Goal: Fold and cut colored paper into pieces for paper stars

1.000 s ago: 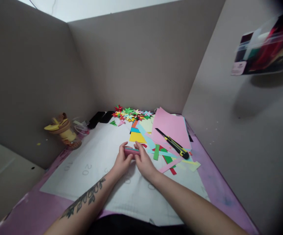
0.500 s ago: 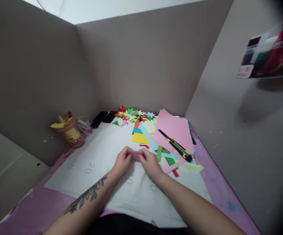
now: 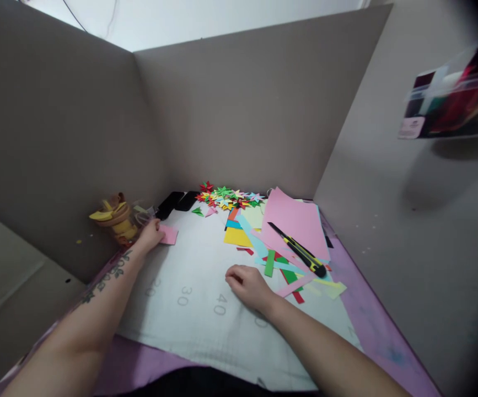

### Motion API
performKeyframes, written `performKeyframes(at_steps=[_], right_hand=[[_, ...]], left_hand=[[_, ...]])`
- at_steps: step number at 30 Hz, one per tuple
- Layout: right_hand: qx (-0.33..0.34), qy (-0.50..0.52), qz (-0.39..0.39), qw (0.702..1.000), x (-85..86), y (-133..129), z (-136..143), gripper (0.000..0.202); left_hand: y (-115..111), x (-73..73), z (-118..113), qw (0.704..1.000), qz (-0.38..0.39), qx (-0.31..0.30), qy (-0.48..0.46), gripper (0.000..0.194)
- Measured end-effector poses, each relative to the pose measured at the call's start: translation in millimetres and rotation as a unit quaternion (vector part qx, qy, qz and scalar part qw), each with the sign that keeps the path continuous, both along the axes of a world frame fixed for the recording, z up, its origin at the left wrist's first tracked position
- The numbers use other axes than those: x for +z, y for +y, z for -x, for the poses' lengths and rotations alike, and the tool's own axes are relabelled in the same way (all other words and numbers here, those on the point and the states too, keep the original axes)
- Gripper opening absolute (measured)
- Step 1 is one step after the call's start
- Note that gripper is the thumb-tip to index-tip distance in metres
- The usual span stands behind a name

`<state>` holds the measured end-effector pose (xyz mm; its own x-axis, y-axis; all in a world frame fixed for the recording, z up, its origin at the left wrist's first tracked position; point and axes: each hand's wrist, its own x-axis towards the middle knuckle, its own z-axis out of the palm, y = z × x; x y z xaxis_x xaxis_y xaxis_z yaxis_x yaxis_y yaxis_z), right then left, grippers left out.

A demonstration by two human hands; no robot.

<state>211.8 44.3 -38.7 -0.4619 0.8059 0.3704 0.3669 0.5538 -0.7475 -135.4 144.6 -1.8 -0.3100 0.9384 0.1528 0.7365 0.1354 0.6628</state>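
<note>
A small pink piece of paper [image 3: 169, 235] lies flat or nearly so at the left of the white numbered sheet [image 3: 197, 253]. My left hand [image 3: 151, 236] has its closed fingers on the paper's left edge. My right hand [image 3: 250, 284] rests on the sheet near the printed 40, fingers curled together, with nothing visible in them. To the right of it lie a green paper strip [image 3: 269, 263] and other cut strips in red, blue, pink and yellow.
A yellow and black utility knife [image 3: 300, 251], blade out, lies on pink paper sheets [image 3: 290, 212]. Folded paper stars [image 3: 224, 194] are heaped at the back. Behind my left hand are a yellow-brown container [image 3: 117, 223] and two black flat objects [image 3: 170, 204]. Grey panels [image 3: 239, 116] enclose the table.
My left hand has moved left, away from my right hand, with the pink paper that both hands were holding. My right hand has let go and stays near the middle.
</note>
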Motion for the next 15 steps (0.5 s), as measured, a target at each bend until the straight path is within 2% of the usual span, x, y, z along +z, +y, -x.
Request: performKeyframes(at_steps=[4, 7, 12, 14, 15], right_hand=[[0.025, -0.065, -0.031, 0.997, 3.2, -4, -5, 0.02], [-0.033, -0.11, -0.051, 0.992, 5.8, 5, -12, 0.021], [-0.147, -0.167, -0.051, 0.974, 11.1, 30, -31, 0.02], [-0.179, -0.191, -0.047, 0.964, 12.5, 38, -38, 0.021], [-0.192, -0.202, -0.046, 0.959, 12.6, 41, -41, 0.021]], left_hand=[[-3, -14.8, -3, 0.993, 0.0, -0.046, 0.107, 0.032], [-7, -17.3, -6, 0.982, 0.02, -0.101, 0.159, 0.023], [-10, -2.5, -12, 0.966, 0.035, -0.151, 0.206, 0.013], [-14, 3.9, -27, 0.964, 0.018, -0.165, 0.206, 0.006], [-16, 5.6, -40, 0.963, 0.002, -0.175, 0.204, 0.012]])
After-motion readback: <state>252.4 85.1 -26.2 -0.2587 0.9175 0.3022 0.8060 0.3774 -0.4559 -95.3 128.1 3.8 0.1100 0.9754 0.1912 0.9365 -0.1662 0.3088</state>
